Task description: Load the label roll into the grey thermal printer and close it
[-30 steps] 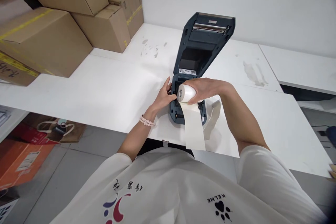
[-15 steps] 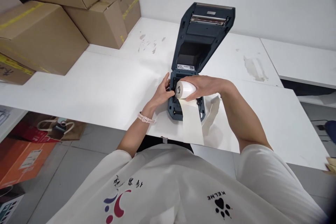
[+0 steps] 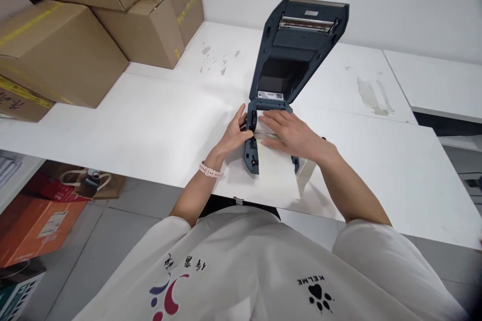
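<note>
A dark blue label printer [image 3: 255, 164] stands on the white table with its lid [image 3: 301, 42] tipped up and back. The white label roll [image 3: 262, 123] sits in its bay, partly hidden by my right hand [image 3: 291, 133]. That hand lies over the roll with fingers stretched out. From the roll a pale strip of label paper [image 3: 277, 173] runs toward me, past the printer's front. My left hand [image 3: 234, 133] grips the printer's left side, the thumb near the black roll holder [image 3: 253, 121] and the other fingers along the rim.
A curled piece of paper strip [image 3: 307, 173] lies right of the printer. Cardboard boxes [image 3: 64, 50] are stacked at the left back of the table [image 3: 169, 110]. On the floor at lower left are an orange box [image 3: 41, 230] and a bag. A white wall rises behind.
The label roll has gone down into the printer's bay. My right hand has opened from its grip round the roll and now lies flat over it. My left hand stays at the printer's side.
</note>
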{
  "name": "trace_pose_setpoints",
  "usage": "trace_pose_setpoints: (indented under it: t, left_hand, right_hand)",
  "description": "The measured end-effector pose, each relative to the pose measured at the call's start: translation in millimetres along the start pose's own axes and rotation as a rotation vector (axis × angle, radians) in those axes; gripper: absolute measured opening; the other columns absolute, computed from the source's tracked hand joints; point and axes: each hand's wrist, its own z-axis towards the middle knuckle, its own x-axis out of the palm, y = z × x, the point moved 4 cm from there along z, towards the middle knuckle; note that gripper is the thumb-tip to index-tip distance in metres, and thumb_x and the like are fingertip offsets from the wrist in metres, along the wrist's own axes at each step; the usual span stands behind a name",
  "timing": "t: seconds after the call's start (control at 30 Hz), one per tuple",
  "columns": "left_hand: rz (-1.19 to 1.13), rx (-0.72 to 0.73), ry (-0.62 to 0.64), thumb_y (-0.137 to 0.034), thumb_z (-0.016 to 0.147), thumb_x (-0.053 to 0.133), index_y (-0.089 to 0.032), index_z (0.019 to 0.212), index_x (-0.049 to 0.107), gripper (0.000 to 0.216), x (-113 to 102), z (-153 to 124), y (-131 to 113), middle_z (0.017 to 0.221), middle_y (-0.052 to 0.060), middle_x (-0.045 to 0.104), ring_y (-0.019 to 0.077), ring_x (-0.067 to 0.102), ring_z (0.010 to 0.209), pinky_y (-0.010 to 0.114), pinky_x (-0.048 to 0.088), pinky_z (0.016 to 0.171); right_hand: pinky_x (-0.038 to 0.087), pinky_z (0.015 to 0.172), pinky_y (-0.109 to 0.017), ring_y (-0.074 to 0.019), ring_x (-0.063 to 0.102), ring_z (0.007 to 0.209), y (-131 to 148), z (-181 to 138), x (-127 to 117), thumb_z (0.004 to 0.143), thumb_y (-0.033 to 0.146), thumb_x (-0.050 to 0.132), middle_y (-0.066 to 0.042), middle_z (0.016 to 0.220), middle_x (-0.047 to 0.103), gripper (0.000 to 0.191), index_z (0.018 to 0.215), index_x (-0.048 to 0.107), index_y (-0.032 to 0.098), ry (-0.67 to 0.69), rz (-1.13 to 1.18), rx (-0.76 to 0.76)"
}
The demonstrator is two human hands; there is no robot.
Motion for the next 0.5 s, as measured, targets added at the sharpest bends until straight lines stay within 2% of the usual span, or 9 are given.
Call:
trace_pose_setpoints:
  t: [0.1,0.2,0.3,0.4,0.5]
  left_hand:
    - [-0.008,0.011,0.012,-0.026,0.078,0.068,-0.030,0.169,0.006,0.110,2.3,-2.3,-4.7,0.166,0.012,0.045,0.0319,0.051,0.145,0.051,0.040,0.120]
    - [-0.018,-0.008,-0.021,-0.026,0.076,0.070,-0.030,0.168,0.014,0.108,2.2,-4.4,-8.0,0.166,0.012,0.045,0.0331,0.048,0.148,0.050,0.039,0.122]
    - [-0.047,-0.021,-0.042,-0.025,0.074,0.073,-0.029,0.167,0.022,0.106,1.9,-4.4,-11.7,0.164,0.012,0.047,0.0334,0.048,0.148,0.050,0.039,0.122]
    - [-0.066,-0.030,-0.049,-0.024,0.075,0.073,-0.029,0.166,0.025,0.104,4.6,-5.7,-18.2,0.164,0.011,0.048,0.0332,0.045,0.151,0.052,0.036,0.125]
    - [-0.045,-0.061,-0.077,-0.029,0.081,0.071,-0.031,0.167,0.022,0.099,14.6,-20.5,-27.2,0.170,0.008,0.040,0.0328,0.032,0.160,0.053,0.029,0.130]
  right_hand:
    - [0.041,0.119,-0.061,-0.0392,0.039,0.155,30.3,-39.8,26.2,0.105,0.061,0.040,-0.020,0.167,0.041,0.071,0.161,0.038,0.019,-0.079,0.027,-0.059]
    - [0.037,0.124,-0.063,-0.0372,0.030,0.160,51.4,-64.3,52.4,0.103,0.064,0.043,-0.018,0.171,0.033,0.077,0.167,0.027,0.026,-0.168,0.048,0.043]
    - [0.034,0.125,-0.064,-0.0353,0.025,0.162,62.5,-68.0,66.5,0.100,0.063,0.050,-0.014,0.173,0.028,0.080,0.169,0.021,0.032,-0.223,0.071,0.143]
    - [0.035,0.125,-0.065,-0.0344,0.025,0.162,66.5,-64.8,68.2,0.099,0.064,0.053,-0.012,0.173,0.030,0.079,0.167,0.027,0.034,-0.223,0.109,0.174]
    - [0.031,0.127,-0.064,-0.0346,0.024,0.163,63.5,-70.0,59.7,0.097,0.067,0.054,-0.013,0.172,0.031,0.076,0.162,0.041,0.028,-0.229,0.211,0.147]
